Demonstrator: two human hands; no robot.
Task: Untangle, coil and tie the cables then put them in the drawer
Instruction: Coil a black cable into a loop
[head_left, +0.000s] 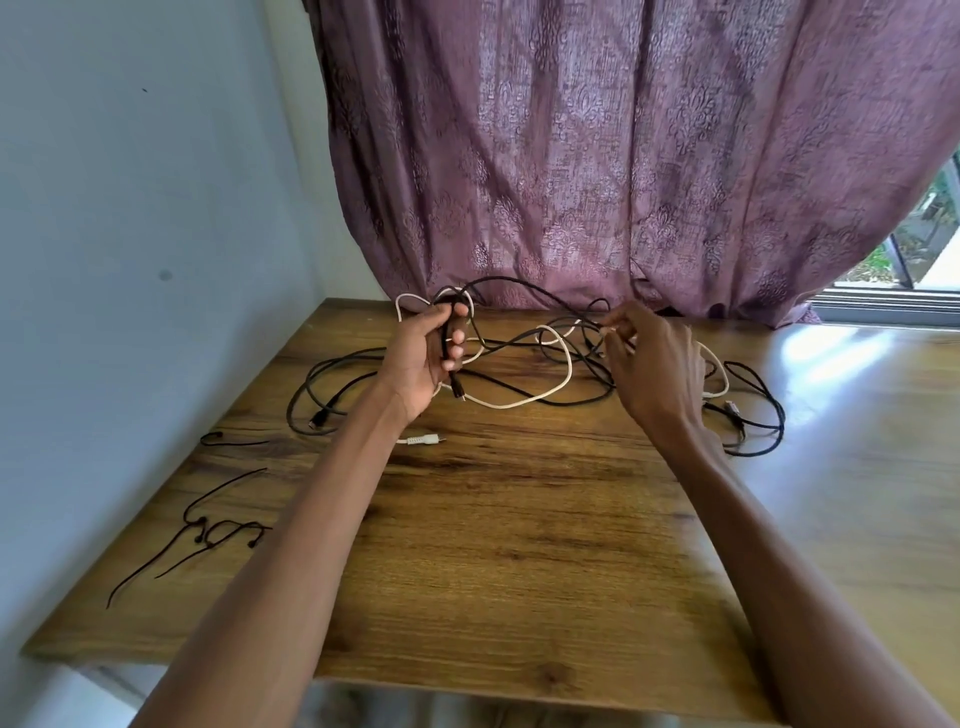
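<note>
Left hand (422, 358) fingers curl round a black cable (445, 338); right hand (649, 364) fingertips pinch a white cable (519, 402). Both cables lie tangled on the table (519, 545), near the curtain (623, 156). Black ties (208, 525) lie at the table's left edge.

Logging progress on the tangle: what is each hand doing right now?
Left hand: grips a bundle of black cable.
Right hand: fingertips pinch a strand in the tangle; which cable cannot be told.

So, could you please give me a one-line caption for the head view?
Left hand grips a black cable; right hand pinches the black-and-white tangle on the wooden table.
</note>
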